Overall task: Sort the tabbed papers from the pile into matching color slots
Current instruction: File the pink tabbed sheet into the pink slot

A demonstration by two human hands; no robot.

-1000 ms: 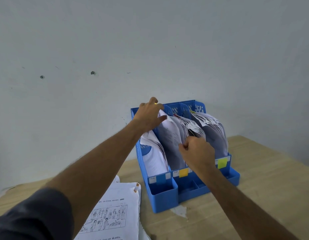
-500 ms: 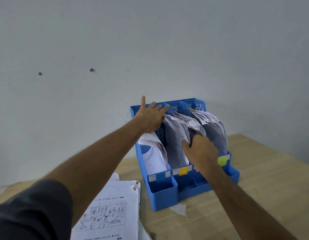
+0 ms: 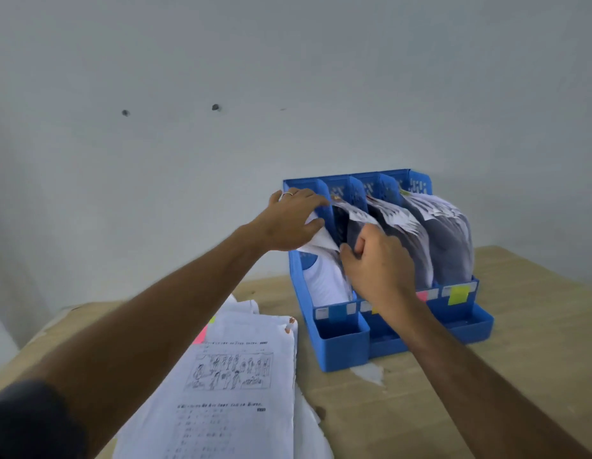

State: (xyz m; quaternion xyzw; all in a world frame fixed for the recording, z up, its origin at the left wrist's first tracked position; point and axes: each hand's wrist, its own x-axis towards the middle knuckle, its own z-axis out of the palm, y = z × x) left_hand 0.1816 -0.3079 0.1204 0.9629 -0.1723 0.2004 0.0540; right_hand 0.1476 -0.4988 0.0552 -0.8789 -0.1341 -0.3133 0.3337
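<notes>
A pile of papers point(image 3: 228, 392) lies on the near left of the wooden table point(image 3: 536, 342), its top sheet printed with a line drawing and text. Pink and yellow tabs point(image 3: 202, 332) stick out along the pile's far left edge. Right of the pile, against the far wall, stands a blue file organiser point(image 3: 341, 346) with four slots side by side, each stuffed with leaning sheets.

The left hand point(image 3: 293, 221) reaches to the far end of the leftmost slot, a ring on one finger. Its fingers are spread and laid over the tops of the papers in the leftmost slot point(image 3: 324, 279), with the thumb tucked under a sheet's upper edge, so it holds those sheets back toward the left.

Just right of it, the right hand point(image 3: 379, 263) is curled, fingertips bent into the papers of the second slot point(image 3: 357, 226); it grips the edges of those sheets, though exactly which sheet it holds cannot be told.

Further right, a pink label point(image 3: 422, 295) marks the third slot's front and a yellow label point(image 3: 458, 294) marks the rightmost one
</notes>
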